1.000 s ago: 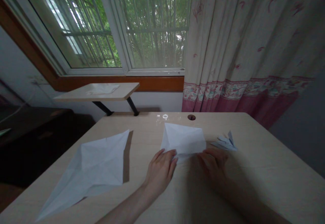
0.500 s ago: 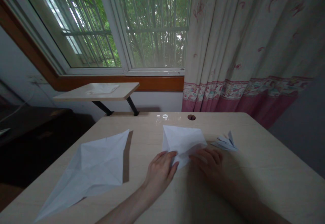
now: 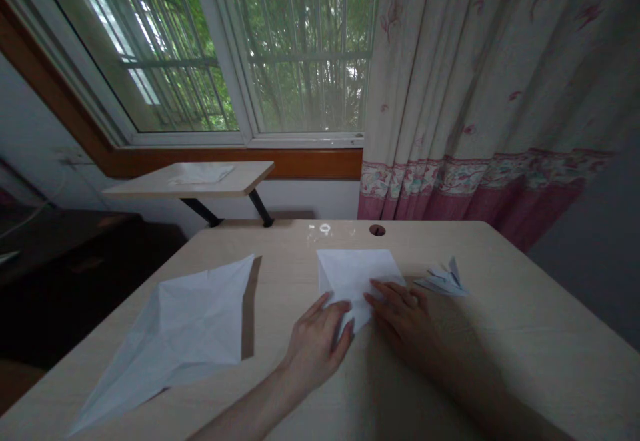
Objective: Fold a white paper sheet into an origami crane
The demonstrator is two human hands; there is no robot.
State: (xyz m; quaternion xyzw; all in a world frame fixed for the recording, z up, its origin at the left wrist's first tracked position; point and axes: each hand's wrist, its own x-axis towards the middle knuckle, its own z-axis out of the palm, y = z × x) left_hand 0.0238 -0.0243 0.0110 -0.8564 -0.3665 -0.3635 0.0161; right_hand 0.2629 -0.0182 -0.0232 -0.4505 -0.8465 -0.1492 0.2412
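A white sheet of paper (image 3: 353, 274), partly folded, lies on the table in front of me. Its far edge is straight and its near end narrows toward a point. My left hand (image 3: 320, 331) rests on its lower left side, thumb apart from the bent fingers. On the right side, my right hand (image 3: 400, 308) lies with fingers spread on the surface. Neither hand grips the paper; both press it from above. A small folded paper piece (image 3: 445, 281) with an upright tip sits to the right of my right hand.
A larger creased paper sheet (image 3: 200, 328) lies to the left, its edges lifted off the table (image 3: 280, 401). At the back left stands a raised shelf (image 3: 240, 178) with white paper (image 3: 205, 174) on it. A round hole (image 3: 377, 230) is near the far edge; a curtain (image 3: 450, 94) hangs behind.
My right hand has moved inward and its fingers now lie flatter on the paper. The sheet's raised far right part now lies flatter. My left hand has shifted slightly, its thumb lower.
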